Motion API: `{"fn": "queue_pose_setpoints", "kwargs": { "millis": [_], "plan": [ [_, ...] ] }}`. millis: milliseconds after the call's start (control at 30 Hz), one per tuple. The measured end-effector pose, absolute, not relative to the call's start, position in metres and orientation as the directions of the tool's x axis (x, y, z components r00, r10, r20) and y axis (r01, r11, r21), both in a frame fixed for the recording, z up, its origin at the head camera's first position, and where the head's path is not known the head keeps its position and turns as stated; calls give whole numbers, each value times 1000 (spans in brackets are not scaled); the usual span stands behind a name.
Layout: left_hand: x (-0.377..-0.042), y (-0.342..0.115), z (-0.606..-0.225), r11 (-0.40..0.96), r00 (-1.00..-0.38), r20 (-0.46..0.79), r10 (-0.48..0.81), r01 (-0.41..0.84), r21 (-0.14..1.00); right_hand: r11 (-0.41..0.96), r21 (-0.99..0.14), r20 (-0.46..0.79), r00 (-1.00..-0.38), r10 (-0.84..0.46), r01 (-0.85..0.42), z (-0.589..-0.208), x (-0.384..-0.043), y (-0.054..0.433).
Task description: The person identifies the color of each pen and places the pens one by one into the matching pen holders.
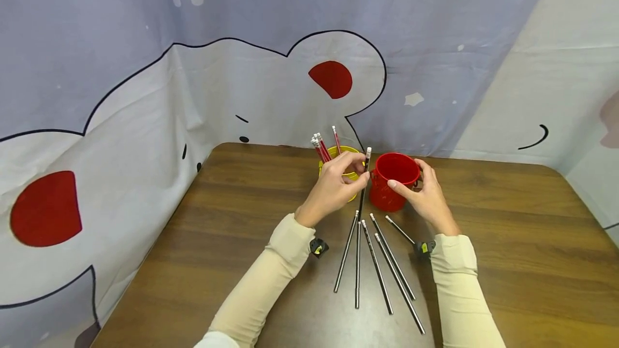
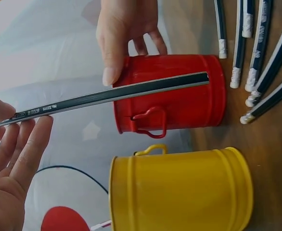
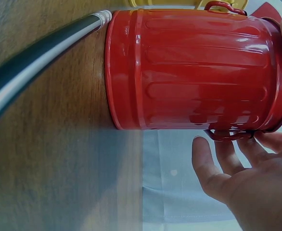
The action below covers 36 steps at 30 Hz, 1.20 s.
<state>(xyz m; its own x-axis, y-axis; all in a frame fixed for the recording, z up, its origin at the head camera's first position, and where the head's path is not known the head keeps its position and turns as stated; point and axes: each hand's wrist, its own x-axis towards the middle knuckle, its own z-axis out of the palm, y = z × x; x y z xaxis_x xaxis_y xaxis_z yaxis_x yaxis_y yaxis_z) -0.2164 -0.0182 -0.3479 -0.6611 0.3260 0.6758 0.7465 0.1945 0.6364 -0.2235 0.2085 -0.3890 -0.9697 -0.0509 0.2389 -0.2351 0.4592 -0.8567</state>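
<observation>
My left hand [image 1: 333,184] pinches a black pencil with silver stripes [image 2: 131,90] near its white eraser end. The pencil is held upright, eraser up, just left of a red bucket [image 1: 387,196]; in the left wrist view its lower end overlaps the bucket's side. My right hand [image 1: 429,197] grips the bucket at the right of its rim, thumb on the near edge and fingers by the small side handle [image 3: 230,135]. The bucket stands upright on the table. Behind my left hand is a yellow bucket [image 2: 179,192] holding several red pencils [image 1: 323,149] with erasers up.
Several more black-and-silver pencils [image 1: 358,267] lie fanned out in front of the buckets, erasers pointing away from me. The wooden table [image 1: 232,219] ends at a patterned cloth backdrop [image 1: 261,90] just behind the buckets.
</observation>
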Motion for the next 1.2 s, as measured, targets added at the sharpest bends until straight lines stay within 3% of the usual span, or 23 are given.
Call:
{"fn": "queue_pose_setpoints", "kwargs": {
  "millis": [433, 833, 1067, 1200],
  "plan": [
    [-237, 4, -311, 260, -557, 726, 403, 831, 492, 474, -852, 225, -973, -57, -225, -378, -214, 208],
    [-252, 24, -280, 262, -515, 770, 377, 856, 445, 480, -858, 184, -982, -49, -185, -403, -233, 221],
    [-259, 33, -277, 297, -482, 786, 388, 872, 388, 471, -866, 167, -985, -37, -165, -407, -235, 222],
    [-262, 36, -280, 319, -494, 781, 382, 864, 390, 472, -866, 167, -985, -38, -165, -407, -235, 220]
  ]
}}
